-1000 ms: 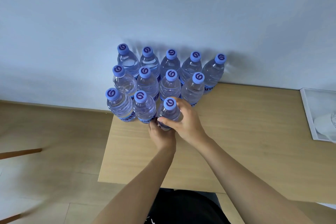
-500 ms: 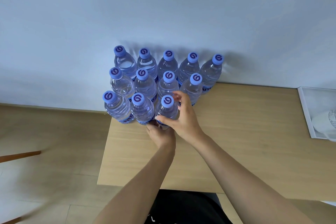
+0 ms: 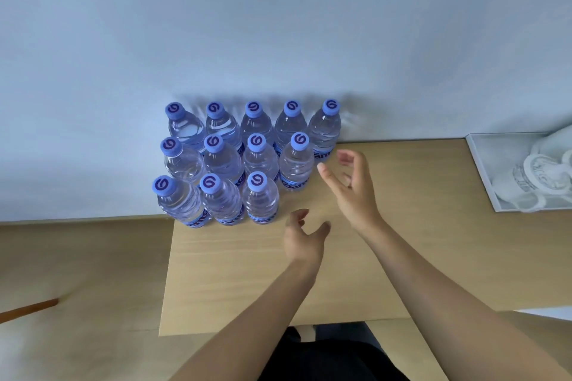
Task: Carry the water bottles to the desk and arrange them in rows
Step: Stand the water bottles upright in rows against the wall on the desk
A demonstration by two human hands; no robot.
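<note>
12 water bottles stand upright at the desk's back left corner, packed in rows of 5, 4 and 3 against the wall so they brace each other. The left hand, just right of the front bottle, holds nothing, fingers loosely spread. The right hand, beside the middle row's end, is likewise relaxed and empty

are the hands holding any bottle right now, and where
Nothing is held: the left hand and right hand are both open above the desk, clear of the bottles.
</note>
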